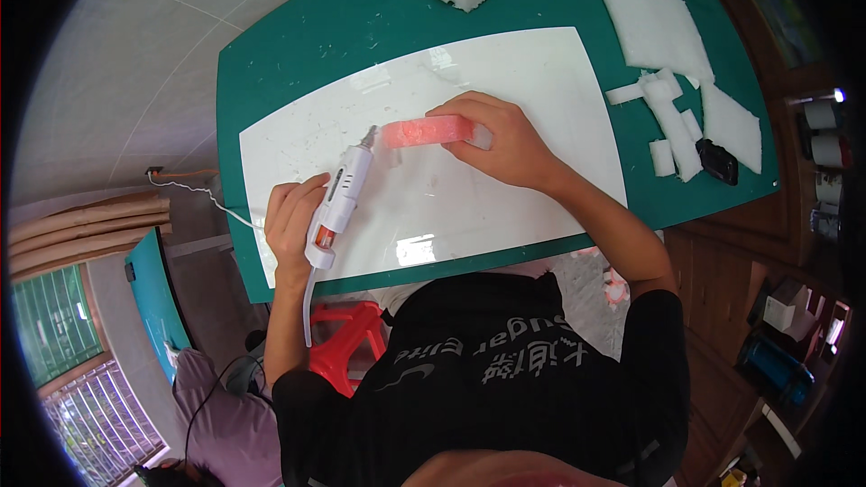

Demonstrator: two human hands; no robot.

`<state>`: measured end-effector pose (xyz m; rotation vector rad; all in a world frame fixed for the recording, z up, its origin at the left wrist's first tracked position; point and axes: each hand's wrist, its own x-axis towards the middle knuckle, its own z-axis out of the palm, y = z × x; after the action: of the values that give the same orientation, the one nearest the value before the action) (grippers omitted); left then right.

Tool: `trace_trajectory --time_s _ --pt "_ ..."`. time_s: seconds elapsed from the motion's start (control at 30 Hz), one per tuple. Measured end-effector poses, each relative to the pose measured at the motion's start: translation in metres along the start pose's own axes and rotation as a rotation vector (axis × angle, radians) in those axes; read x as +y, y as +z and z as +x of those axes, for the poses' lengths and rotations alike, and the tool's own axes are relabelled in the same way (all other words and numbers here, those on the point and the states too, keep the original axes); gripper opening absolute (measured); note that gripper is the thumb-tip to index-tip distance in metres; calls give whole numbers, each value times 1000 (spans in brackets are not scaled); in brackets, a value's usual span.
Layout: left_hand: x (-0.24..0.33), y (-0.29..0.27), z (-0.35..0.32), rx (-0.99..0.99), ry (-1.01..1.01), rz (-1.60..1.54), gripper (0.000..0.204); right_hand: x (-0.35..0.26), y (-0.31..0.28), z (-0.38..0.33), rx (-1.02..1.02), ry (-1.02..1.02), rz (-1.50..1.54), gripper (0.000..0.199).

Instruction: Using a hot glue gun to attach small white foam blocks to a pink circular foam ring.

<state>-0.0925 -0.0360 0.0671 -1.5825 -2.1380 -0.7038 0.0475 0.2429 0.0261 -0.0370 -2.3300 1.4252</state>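
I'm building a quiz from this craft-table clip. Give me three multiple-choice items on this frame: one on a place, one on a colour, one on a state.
1. Where does the pink block lie?
A. on the white sheet
B. on the red stool
C. on the floor

2. What colour is the mat under the white sheet?
A. yellow
B. green
C. black

3. How does the left hand stand?
A. flat and empty on the mat
B. closed around the white glue gun
C. raised off the table, holding scissors

Answers:
1 A, the block rests on the sheet under the right hand.
2 B, a green border shows all round the sheet.
3 B, the fingers wrap the glue gun, whose nozzle points at the block's left end.
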Motion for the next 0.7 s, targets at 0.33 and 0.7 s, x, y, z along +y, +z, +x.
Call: trace_trajectory --time_s 0.33,0.7 --pt "-28 -3 -40 -53 -109 64 28 0 -1 0 -29 34 39 29" --pt "-40 2 -57 -325 -512 -106 40 0 -2 2 -68 47 33 29"
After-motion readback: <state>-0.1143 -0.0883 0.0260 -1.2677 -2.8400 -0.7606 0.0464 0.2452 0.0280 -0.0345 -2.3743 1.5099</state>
